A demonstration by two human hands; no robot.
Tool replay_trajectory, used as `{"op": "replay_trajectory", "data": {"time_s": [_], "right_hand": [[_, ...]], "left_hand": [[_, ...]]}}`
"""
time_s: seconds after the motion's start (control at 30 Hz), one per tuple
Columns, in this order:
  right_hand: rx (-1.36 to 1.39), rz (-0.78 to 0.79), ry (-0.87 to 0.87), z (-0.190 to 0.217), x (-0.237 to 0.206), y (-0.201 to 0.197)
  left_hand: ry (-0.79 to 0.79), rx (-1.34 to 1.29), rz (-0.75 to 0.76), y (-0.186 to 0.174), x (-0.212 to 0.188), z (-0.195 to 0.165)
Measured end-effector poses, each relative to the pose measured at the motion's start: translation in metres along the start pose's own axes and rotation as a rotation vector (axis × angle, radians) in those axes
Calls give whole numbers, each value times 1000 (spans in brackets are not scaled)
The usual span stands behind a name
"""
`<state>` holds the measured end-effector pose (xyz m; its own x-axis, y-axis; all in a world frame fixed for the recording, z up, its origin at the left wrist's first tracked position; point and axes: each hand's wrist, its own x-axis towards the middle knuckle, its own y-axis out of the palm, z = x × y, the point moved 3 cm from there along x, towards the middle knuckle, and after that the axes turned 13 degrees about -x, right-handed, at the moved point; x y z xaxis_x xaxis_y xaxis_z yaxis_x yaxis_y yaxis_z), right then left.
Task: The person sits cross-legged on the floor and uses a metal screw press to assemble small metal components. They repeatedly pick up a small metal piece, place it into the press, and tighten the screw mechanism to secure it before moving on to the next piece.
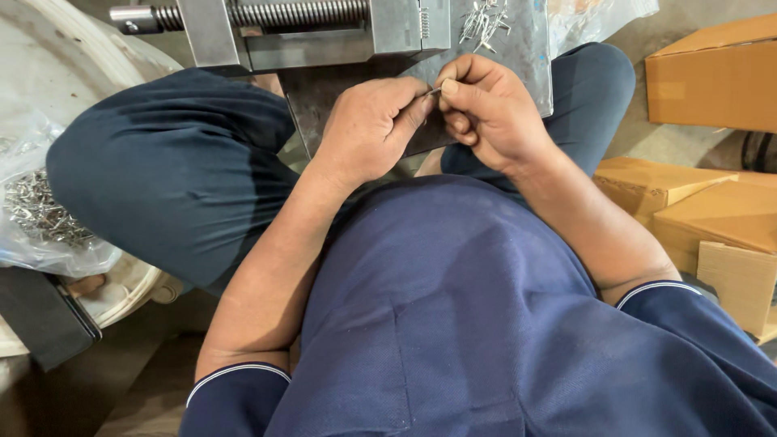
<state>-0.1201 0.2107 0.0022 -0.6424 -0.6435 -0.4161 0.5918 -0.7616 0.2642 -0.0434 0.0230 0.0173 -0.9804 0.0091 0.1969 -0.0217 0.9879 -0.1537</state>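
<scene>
Hands meet over a metal plate (526,57). Left hand (368,125) and right hand (486,109) both pinch one small metal pin (435,91) between fingertips

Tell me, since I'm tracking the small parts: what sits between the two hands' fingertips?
A thin metal pin, pinched between the left hand and right hand, over the grey metal plate. The head view shows it.
</scene>
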Motion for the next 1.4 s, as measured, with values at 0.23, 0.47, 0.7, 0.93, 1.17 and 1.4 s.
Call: {"op": "replay_trajectory", "data": {"time_s": [0.23,0.47,0.7,0.93,1.17,1.4], "right_hand": [[-993,-161,-589,41,-16,15],[-1268,-256,-852,83,-7,31],[-1328,-210,-884,91,0,45],[-1318,-256,-835,86,-5,35],[-1291,-348,-621,47,-12,6],[-1489,-340,-603,29,-13,6]], "left_hand": [[23,15,10,-1,3,-2],[-99,-79,-18,-3,3,-6],[-76,-108,-4,-6,3,-8],[-132,-125,12,-6,3,-8],[29,-52,-40,-4,-3,-1],[58,-49,-35,-2,-3,0]]}}
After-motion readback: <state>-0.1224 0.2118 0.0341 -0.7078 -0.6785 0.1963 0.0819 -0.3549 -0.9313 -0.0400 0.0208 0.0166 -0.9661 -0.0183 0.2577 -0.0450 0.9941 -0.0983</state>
